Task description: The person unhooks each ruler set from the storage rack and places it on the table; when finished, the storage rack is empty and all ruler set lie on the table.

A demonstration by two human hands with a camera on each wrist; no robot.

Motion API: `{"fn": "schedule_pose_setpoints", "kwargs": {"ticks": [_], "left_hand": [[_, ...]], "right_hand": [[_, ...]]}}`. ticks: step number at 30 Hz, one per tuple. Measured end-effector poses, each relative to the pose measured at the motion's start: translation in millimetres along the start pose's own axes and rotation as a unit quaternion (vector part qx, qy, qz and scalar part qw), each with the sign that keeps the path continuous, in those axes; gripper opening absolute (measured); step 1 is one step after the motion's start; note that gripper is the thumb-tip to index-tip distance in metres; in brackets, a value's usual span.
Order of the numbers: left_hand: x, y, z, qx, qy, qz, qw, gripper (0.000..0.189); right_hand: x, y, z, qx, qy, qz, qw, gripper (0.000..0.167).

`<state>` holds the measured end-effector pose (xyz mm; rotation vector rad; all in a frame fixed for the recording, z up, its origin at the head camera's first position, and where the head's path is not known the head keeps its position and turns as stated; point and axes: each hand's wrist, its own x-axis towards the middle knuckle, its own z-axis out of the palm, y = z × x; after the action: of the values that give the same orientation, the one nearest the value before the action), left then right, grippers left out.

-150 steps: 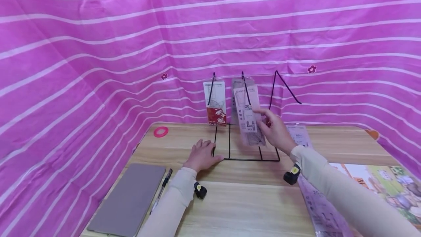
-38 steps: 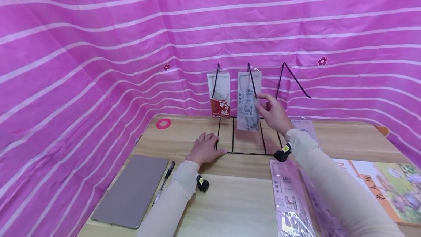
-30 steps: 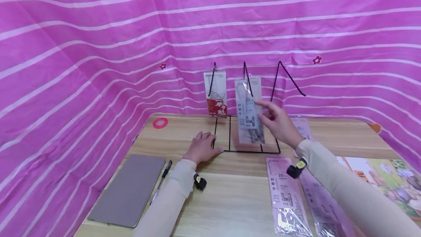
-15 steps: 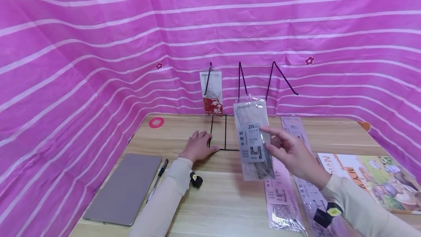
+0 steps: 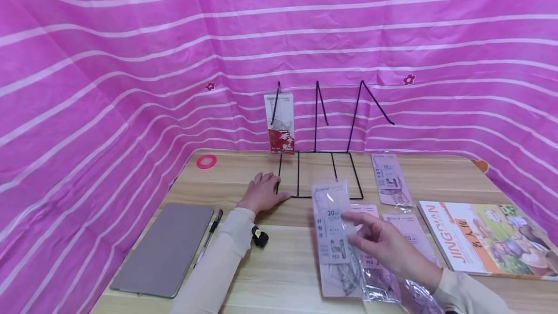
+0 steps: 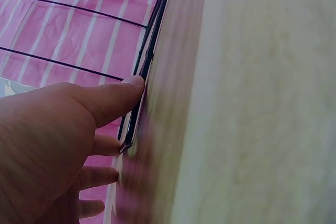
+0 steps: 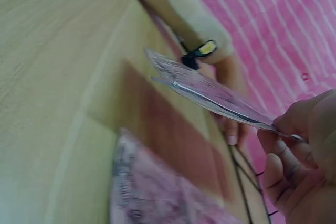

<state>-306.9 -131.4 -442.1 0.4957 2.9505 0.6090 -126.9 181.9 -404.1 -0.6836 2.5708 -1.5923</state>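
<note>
We list one wooden table (image 5: 279, 277); one black wire rack (image 5: 322, 152) on it; one clear-wrapped packet (image 5: 330, 236) marked 20, raised off the table before the rack; one right hand (image 5: 388, 246), fingers nearly closed, pinching that packet's right edge; one left hand (image 5: 261, 194), fingers relaxed and apart, thumb touching the rack's near bar.

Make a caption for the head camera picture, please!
Right hand pinches a pink packet over the table; left hand touches the black rack, where a red-and-white packet hangs.
</note>
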Motion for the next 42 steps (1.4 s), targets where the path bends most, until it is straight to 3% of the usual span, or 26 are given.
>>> {"fn": "schedule_pose_setpoints", "kwargs": {"ticks": [6, 10, 14, 18, 21, 24, 28, 33, 42], "left_hand": [[-0.9, -0.3, -0.4, -0.006, -0.003, -0.010, 0.9999, 0.072], [-0.6, 0.2, -0.2, -0.007, -0.003, -0.010, 0.9999, 0.072], [-0.4, 0.7, 0.4, -0.011, -0.004, -0.008, 0.9999, 0.073], [0.9, 0.1, 2.0, -0.009, -0.006, -0.009, 0.9999, 0.073], [2.5, -0.8, 3.0, -0.005, -0.008, -0.010, 0.9999, 0.074], [3.1, -1.8, 3.0, -0.006, -0.007, -0.006, 0.9999, 0.074], [1.7, -3.4, 2.0, -0.004, -0.003, -0.004, 1.0000, 0.074], [0.3, -5.0, 0.7, -0.006, -0.005, -0.008, 0.9999, 0.075], [-0.1, -0.9, 1.5, -0.013, -0.005, -0.005, 0.9999, 0.074]], "right_hand": [[8.0, 8.2, 12.5, -0.024, -0.042, 0.058, 0.9971, 0.053], [16.8, 14.1, 18.9, -0.100, -0.045, 0.051, 0.9926, 0.051], [24.2, 20.8, 24.4, -0.201, -0.041, 0.024, 0.9784, 0.046], [28.2, 21.2, 23.9, -0.238, -0.041, 0.047, 0.9692, 0.043], [32.3, 20.7, 13.3, -0.232, -0.023, 0.086, 0.9685, 0.039], [39.6, 26.8, -6.8, -0.255, 0.021, 0.096, 0.9618, 0.036], [52.4, 44.5, -35.6, -0.314, 0.064, 0.096, 0.9424, 0.045], [70.0, 65.0, -56.4, -0.356, 0.045, 0.094, 0.9288, 0.060], [93.3, 86.3, -66.8, -0.361, 0.016, 0.106, 0.9264, 0.071]]}}
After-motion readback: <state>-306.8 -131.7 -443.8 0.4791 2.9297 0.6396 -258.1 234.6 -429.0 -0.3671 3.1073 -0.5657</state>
